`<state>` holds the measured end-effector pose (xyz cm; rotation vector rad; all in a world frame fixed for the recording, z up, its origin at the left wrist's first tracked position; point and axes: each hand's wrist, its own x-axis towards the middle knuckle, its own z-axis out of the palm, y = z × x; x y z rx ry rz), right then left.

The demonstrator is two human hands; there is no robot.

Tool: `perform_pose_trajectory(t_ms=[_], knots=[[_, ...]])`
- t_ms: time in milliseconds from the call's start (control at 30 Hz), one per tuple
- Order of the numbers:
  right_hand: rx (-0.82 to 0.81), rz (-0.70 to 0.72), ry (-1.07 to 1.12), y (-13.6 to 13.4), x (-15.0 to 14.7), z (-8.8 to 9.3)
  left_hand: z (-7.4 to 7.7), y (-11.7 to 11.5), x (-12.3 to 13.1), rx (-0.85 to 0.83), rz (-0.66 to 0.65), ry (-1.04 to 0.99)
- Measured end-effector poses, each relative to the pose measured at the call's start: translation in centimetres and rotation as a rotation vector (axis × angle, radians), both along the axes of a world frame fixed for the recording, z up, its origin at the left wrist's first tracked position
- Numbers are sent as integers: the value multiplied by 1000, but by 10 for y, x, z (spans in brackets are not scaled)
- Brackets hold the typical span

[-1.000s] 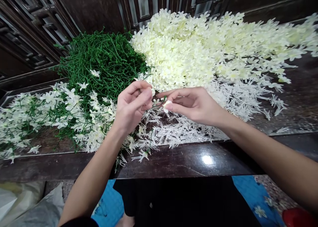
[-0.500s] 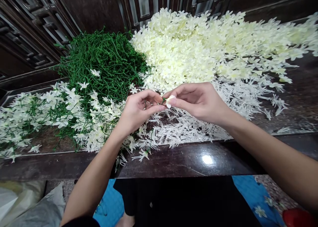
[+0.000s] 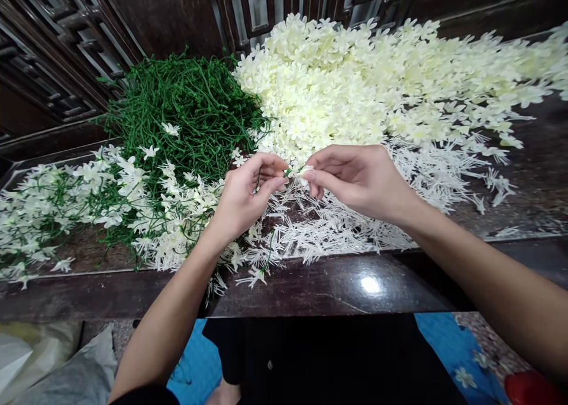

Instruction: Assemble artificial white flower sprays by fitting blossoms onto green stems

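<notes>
Between finger and thumb, my left hand (image 3: 248,195) pinches a green plastic stem (image 3: 287,172), its tip pointing right. My right hand (image 3: 355,177) is closed on a small cream artificial flower (image 3: 304,171), which meets the end of the stem; the fingers partly cover it. Behind my left hand lies a tangled heap of green stems (image 3: 181,103). Beyond my right hand spreads a big pile of loose cream flower heads (image 3: 328,91). White spiky stamen pieces (image 3: 337,227) lie scattered beneath both hands.
Flowers joined to green stems (image 3: 110,198) cover the bench's left side. The dark wooden bench (image 3: 310,287) has a carved back (image 3: 257,9) behind the piles. Below are a blue mat (image 3: 195,357), pale bags (image 3: 66,369) at left and a red object (image 3: 532,388) at right.
My left hand has shifted slightly left and up, its thumb drawing back along the stem. My right fingers have spread a little lower around the flower. The piles look the same.
</notes>
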<state>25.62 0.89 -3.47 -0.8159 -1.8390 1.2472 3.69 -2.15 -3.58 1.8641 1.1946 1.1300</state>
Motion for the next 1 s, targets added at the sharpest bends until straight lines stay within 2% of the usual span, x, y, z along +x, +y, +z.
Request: perform_pose_trajectory(t_ms=[233, 433, 567, 800, 1000], knots=[[6, -32, 48, -1, -1, 2, 0, 0, -1, 47, -14, 26], [-8, 26, -50, -1, -2, 1, 1, -1, -1, 51, -59, 66], [48, 44, -77, -1, -1, -1, 1, -1, -1, 59, -49, 74], [147, 40, -58, 0, 0, -2, -2, -1, -2, 287, -9, 346], [277, 7, -100, 0, 0, -4, -3, -4, 0, 352, -51, 431]])
